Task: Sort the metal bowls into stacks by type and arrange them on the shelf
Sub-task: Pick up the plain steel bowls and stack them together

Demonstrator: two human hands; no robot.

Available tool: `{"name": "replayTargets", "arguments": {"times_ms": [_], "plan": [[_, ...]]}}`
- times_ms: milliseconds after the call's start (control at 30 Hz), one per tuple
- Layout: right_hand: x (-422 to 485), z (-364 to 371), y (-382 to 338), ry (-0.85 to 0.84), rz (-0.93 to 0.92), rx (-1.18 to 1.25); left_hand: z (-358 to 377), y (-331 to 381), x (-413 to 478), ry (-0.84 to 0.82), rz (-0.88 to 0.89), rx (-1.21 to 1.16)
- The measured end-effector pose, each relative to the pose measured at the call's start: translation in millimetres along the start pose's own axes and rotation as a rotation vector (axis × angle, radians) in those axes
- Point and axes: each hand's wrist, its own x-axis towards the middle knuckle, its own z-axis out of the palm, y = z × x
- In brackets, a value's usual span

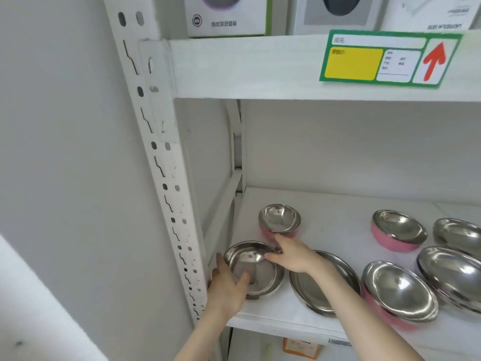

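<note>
A plain steel bowl [256, 267] sits at the front left of the white shelf [335, 217]. My left hand [227, 290] holds its near rim, thumb inside. My right hand [291, 254] pinches its far rim. Just behind stands a small pink-sided bowl [279, 221]. A wide steel bowl [315, 287] lies under my right forearm. To the right are a pink bowl [398, 230] at the back, a pink bowl [398, 290] in front, and steel bowls [453, 272] at the right edge.
A perforated white upright [166, 178] stands right beside my left hand. The upper shelf beam [247, 69] carries a green and yellow price tag [385, 59], with boxes [226, 14] above it. A white wall closes the left side.
</note>
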Motion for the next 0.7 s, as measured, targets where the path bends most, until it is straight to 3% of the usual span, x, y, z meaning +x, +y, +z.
{"name": "replayTargets", "arguments": {"times_ms": [267, 700], "plan": [[20, -3, 2, -0.185, -0.043, 0.143, 9, -14, 1, -0.040, -0.054, -0.376], [6, -20, 2, -0.123, -0.088, 0.395, -3, 3, -3, -0.051, 0.069, -0.409]]}}
